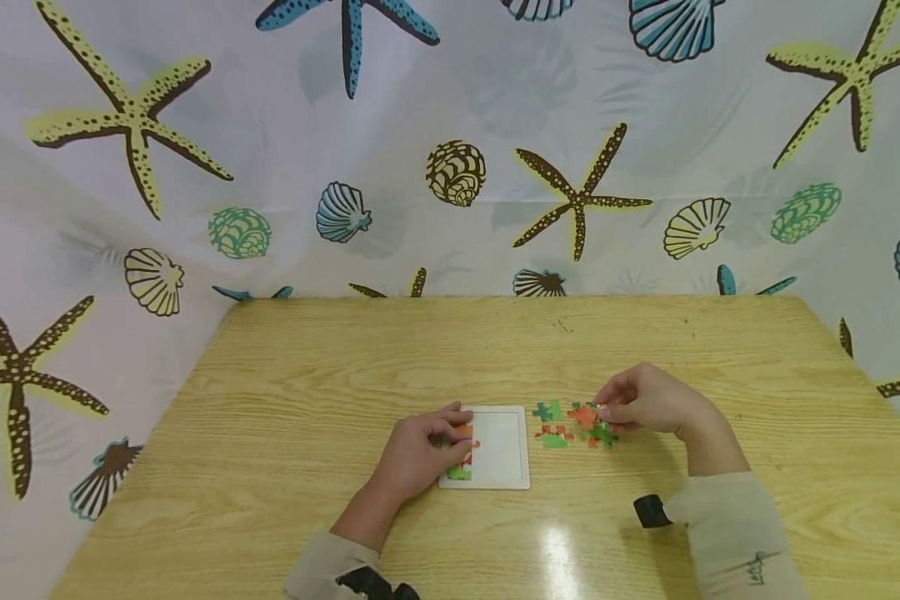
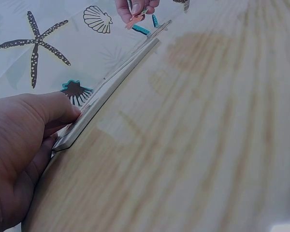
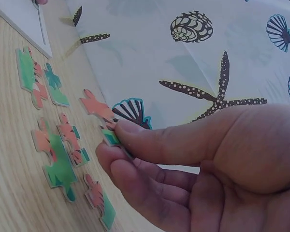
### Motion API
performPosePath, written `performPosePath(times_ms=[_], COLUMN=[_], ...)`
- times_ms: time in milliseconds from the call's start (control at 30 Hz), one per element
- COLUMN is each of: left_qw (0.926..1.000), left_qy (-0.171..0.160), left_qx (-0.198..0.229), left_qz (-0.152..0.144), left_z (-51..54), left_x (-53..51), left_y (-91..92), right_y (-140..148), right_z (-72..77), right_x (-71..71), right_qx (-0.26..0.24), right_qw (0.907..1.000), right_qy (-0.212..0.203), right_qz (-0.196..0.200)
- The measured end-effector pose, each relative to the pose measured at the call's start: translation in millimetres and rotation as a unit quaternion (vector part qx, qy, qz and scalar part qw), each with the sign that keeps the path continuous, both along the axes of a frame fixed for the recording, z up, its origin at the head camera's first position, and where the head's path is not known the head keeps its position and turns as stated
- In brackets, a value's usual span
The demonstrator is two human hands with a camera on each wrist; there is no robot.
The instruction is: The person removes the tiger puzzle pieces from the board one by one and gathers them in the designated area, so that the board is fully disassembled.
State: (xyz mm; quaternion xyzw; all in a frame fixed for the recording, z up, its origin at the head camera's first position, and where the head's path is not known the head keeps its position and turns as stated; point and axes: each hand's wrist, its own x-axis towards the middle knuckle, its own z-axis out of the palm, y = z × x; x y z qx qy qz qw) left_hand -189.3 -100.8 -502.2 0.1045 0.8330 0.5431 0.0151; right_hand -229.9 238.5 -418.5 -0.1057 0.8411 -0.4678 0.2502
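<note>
My right hand [image 1: 656, 400] pinches an orange and green jigsaw piece [image 3: 97, 106] between thumb and fingertips, lifted above the table. Several loose jigsaw pieces lie below and left of it, among them a green and orange one [image 3: 60, 166] and a teal-green one [image 1: 548, 411]. A white square puzzle tray [image 1: 501, 450] lies left of these, with joined pieces [image 1: 460, 472] along its left side. My left hand [image 1: 417, 454] grips the tray's left edge, partly covering those pieces; in the left wrist view the thumb [image 2: 63, 107] rests at the tray's rim.
The wooden table [image 1: 345, 358] reaches back to a white curtain [image 1: 390, 142] printed with starfish and shells, which also hangs at both sides. Black straps sit near both sleeves [image 1: 735, 533].
</note>
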Motion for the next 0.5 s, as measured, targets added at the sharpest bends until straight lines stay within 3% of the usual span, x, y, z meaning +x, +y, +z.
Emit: performPosePath(times_ms=[500], left_qw=[0.9999], left_qy=[-0.005], left_qx=[0.010], left_qz=[-0.001], left_z=[0.4], left_x=[0.7], left_y=[0.2], right_y=[13.6], right_z=[-0.3], right_x=[1.2], right_qx=[0.029], right_qw=[0.9994], right_qy=[0.009], right_qz=[-0.017])
